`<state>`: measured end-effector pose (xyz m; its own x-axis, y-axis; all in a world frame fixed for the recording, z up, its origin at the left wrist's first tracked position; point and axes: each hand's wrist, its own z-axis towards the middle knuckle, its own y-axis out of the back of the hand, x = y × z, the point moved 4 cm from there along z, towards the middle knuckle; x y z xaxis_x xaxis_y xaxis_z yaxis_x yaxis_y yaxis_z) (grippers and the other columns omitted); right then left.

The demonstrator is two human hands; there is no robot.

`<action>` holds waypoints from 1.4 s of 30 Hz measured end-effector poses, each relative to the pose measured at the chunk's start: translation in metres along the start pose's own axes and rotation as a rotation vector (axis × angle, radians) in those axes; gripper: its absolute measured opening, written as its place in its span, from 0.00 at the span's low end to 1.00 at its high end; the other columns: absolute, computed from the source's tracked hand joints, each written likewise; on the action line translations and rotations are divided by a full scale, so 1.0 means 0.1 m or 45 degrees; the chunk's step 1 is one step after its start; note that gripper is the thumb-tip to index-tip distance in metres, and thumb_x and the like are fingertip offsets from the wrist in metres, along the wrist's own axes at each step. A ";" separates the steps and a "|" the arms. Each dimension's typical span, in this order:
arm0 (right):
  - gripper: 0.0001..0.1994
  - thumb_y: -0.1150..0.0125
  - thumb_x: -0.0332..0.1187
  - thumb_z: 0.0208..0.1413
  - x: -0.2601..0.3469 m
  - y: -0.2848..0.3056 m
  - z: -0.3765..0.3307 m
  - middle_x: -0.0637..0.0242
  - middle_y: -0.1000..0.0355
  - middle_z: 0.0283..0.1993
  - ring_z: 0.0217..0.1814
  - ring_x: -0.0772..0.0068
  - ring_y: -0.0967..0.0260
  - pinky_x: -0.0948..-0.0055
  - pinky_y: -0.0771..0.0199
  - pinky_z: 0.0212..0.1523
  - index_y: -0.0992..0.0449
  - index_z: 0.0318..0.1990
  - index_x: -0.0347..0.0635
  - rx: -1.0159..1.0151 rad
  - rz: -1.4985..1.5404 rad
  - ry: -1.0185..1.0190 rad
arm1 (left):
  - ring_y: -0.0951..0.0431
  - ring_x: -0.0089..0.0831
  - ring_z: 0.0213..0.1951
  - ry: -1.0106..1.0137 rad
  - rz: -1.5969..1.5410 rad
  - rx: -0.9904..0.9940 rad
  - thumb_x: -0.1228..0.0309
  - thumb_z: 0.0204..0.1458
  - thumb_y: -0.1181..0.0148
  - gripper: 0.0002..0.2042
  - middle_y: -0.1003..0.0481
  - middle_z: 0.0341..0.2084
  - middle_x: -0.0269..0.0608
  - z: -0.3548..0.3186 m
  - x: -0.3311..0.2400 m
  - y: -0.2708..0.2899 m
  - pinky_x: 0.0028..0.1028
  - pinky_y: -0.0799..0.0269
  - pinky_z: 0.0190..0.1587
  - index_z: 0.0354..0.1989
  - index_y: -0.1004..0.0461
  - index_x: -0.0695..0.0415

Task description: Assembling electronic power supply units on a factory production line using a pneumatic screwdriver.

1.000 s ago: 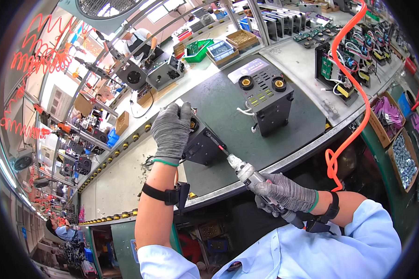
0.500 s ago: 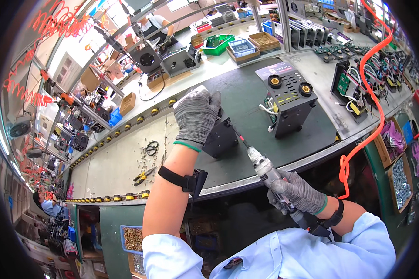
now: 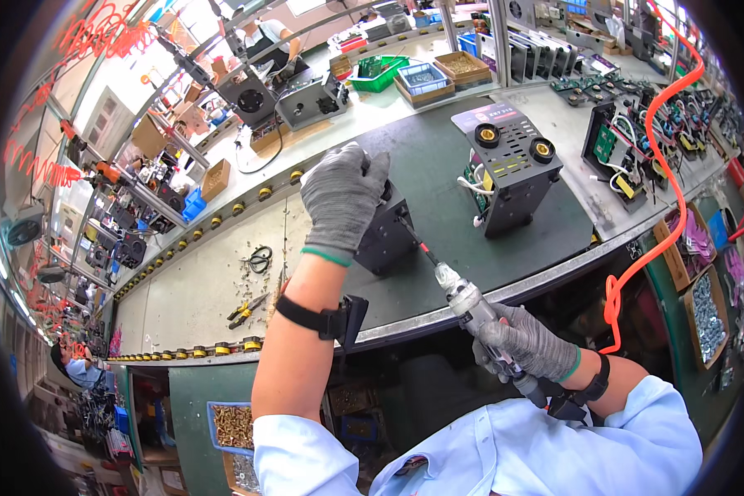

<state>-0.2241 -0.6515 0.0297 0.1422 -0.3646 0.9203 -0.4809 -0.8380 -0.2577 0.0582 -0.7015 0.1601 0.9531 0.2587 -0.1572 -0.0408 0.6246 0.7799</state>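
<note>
Nearby, blue bin (image 3: 422,78) apparently holds small parts; cardboard box (image 3: 463,66) likewise.

Pliers (image 3: 245,308) and a black cable coil (image 3: 260,258) on the pale bench. Farther back, a green tray (image 3: 378,72) beside parts boxes (image 3: 423,80). At right, an orange coiled hose (image 3: 658,174).

Two black boxes sit on the surface: one (image 3: 384,236) under the left fingers (image 3: 343,178), one (image 3: 512,178) beyond the right fingers (image 3: 512,347), which grip one electric screwdriver (image 3: 471,306).

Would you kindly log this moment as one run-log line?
left hand: grips black box | right hand: holds screwdriver | bit: at box side | surface: green mat
</note>
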 end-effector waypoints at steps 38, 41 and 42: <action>0.27 0.36 0.54 0.58 -0.06 0.14 -0.36 0.69 0.25 0.31 0.29 0.82 0.28 0.76 0.25 0.33 0.26 0.52 0.38 0.169 0.033 -0.010 | 0.43 0.14 0.12 0.956 -1.916 0.457 0.55 0.66 0.41 0.18 0.39 0.16 0.25 -1.18 -0.18 -0.21 0.19 0.50 0.13 0.35 0.25 0.60; 0.27 0.36 0.54 0.59 -0.05 0.15 -0.35 0.69 0.25 0.31 0.30 0.82 0.28 0.76 0.25 0.34 0.27 0.53 0.38 0.172 0.007 0.007 | 0.42 0.14 0.12 0.960 -1.869 0.479 0.56 0.66 0.42 0.17 0.39 0.16 0.25 -1.16 -0.18 -0.20 0.18 0.48 0.13 0.35 0.26 0.59; 0.27 0.36 0.54 0.59 -0.06 0.15 -0.34 0.69 0.25 0.31 0.30 0.82 0.28 0.76 0.25 0.34 0.27 0.53 0.38 0.173 0.009 0.009 | 0.42 0.14 0.12 0.958 -1.867 0.479 0.56 0.66 0.42 0.17 0.39 0.16 0.25 -1.16 -0.19 -0.20 0.18 0.48 0.13 0.35 0.26 0.59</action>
<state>-0.2617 -0.6481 0.0306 0.1329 -0.3679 0.9203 -0.3603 -0.8830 -0.3009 0.0060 -0.6334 0.0771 -0.2279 -0.0002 -0.9737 0.8589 0.4710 -0.2011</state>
